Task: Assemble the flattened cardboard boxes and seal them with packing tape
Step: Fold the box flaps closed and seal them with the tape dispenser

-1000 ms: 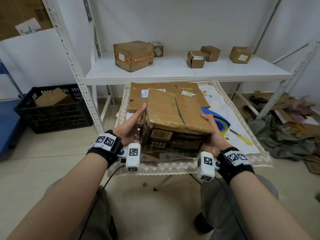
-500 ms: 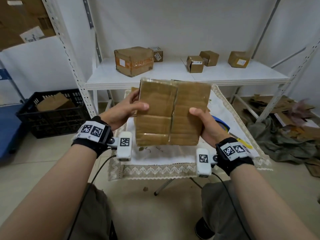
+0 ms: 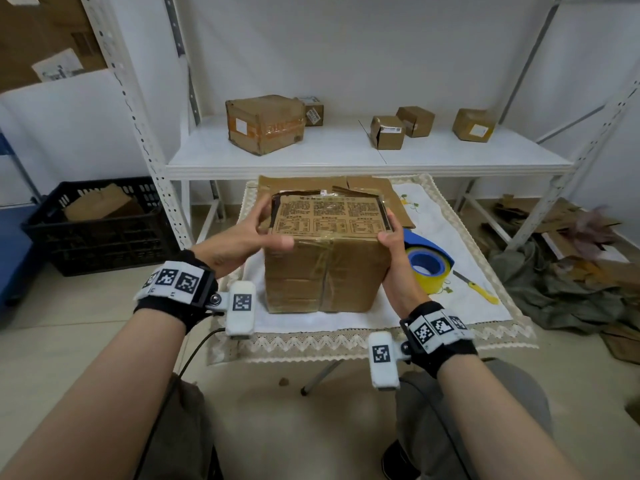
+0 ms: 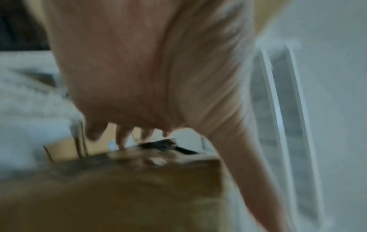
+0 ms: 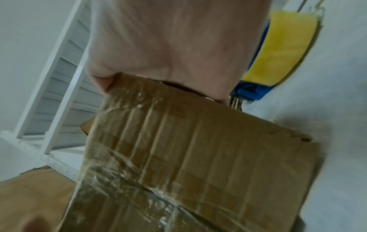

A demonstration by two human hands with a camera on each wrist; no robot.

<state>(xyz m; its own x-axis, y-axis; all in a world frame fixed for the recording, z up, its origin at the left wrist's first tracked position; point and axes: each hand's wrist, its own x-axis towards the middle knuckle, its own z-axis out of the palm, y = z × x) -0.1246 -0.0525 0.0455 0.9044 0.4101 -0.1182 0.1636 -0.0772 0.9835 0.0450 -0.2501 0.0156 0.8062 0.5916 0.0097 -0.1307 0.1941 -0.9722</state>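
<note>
A brown cardboard box (image 3: 325, 268) stands upright on the white tablecloth (image 3: 329, 322), or just above it. Its printed face is on top, and its taped seam face is toward me. My left hand (image 3: 275, 223) grips the top left corner, thumb across the front edge and fingers over the far side. My right hand (image 3: 388, 225) grips the top right corner with its thumb on the front edge. In the right wrist view the glossy taped face of the box (image 5: 188, 157) fills the frame below the palm (image 5: 168, 47). The left wrist view is blurred, with fingers (image 4: 121, 138) on the box (image 4: 119, 188).
A blue dispenser with yellow tape (image 3: 427, 268) sits right of the box, with a yellow knife (image 3: 479, 291) beyond it. Flattened cardboard (image 3: 367, 187) lies behind. The white shelf (image 3: 363, 161) holds several boxes. A black crate (image 3: 100, 233) stands at left, and cardboard scraps (image 3: 571, 244) lie at right.
Both hands lifted the box and tipped it up so the taped face turned toward me. They then brought it down onto the table with the printed face on top.
</note>
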